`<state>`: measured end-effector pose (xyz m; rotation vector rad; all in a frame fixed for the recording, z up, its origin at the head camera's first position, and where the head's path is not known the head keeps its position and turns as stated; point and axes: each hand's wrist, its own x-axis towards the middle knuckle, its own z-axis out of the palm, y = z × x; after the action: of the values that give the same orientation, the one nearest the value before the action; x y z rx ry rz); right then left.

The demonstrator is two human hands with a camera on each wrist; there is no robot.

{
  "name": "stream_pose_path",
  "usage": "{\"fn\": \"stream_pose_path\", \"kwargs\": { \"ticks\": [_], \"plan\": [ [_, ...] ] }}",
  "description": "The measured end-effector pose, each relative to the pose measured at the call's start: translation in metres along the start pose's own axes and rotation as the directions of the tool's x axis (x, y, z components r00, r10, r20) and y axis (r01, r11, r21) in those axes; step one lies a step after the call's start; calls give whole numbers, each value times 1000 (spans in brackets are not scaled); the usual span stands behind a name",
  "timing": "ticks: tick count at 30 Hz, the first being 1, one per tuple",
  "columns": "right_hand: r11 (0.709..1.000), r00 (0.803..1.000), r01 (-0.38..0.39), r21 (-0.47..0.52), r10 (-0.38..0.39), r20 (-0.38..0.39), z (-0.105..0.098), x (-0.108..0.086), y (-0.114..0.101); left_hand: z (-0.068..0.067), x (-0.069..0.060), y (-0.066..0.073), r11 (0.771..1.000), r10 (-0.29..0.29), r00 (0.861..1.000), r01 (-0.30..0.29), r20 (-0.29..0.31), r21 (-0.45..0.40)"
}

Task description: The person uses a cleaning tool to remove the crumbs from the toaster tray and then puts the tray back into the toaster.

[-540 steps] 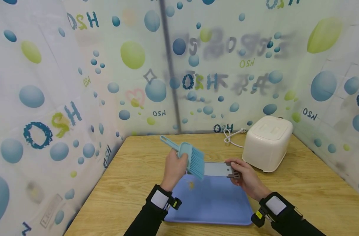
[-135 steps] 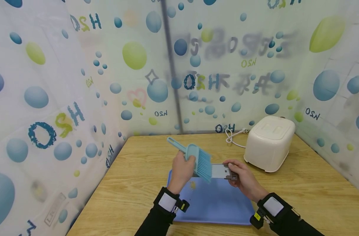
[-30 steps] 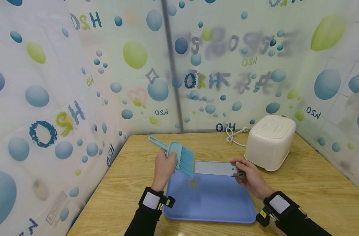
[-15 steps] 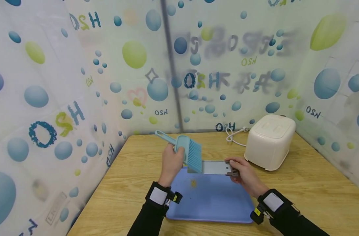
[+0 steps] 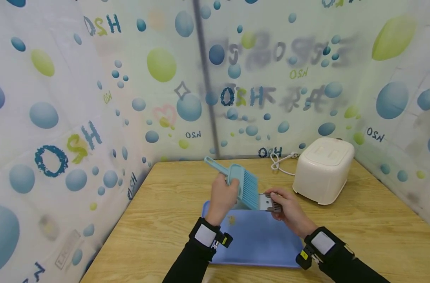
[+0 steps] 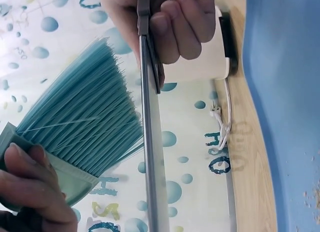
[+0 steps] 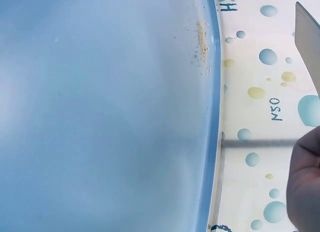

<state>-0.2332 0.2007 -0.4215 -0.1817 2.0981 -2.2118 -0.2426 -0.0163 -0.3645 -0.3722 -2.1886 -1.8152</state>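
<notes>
My left hand point(image 5: 222, 196) grips a light blue hand brush point(image 5: 248, 186) with its bristles slanting down to the right. The bristles lie across a flat grey metal crumb tray point(image 5: 265, 202), hiding much of its left part. In the left wrist view, the bristle tips of the brush point(image 6: 85, 112) meet the edge-on crumb tray point(image 6: 151, 157). My right hand point(image 5: 289, 206) pinches the tray's brownish slotted end between thumb and fingers. Both things are held above a blue plastic tray point(image 5: 260, 243). Crumbs point(image 5: 231, 220) lie near that tray's far left side.
A cream toaster point(image 5: 322, 171) stands at the back right of the wooden table point(image 5: 172, 188), its white cord point(image 5: 278, 167) coiled behind it. A patterned curtain point(image 5: 165, 98) encloses the table at the back and both sides.
Over the last second, the brush has swept right along the crumb tray, from its left end towards my right hand. The right hand and crumb tray have shifted slightly left.
</notes>
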Motion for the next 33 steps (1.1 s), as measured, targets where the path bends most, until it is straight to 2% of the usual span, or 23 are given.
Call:
{"fn": "stream_pose_path", "kwargs": {
  "ticks": [7,14,21,28,33],
  "plan": [
    [1000,1000,-12,25,11,20,1,-1,0,15,-2,1,1000,-8,1000,9,24,-8],
    [999,999,-17,39,15,43,1,-2,-1,22,-7,3,999,-27,1000,26,8,31],
    [1000,1000,-20,20,19,18,0,-1,1,25,-8,0,998,-13,1000,13,-9,68],
    [999,999,-30,12,31,-16,1,0,2,25,-7,-3,999,-20,1000,20,2,48],
    [999,1000,-29,23,29,-9,0,0,3,25,-7,-3,997,-18,1000,19,-8,70]
  ]
}}
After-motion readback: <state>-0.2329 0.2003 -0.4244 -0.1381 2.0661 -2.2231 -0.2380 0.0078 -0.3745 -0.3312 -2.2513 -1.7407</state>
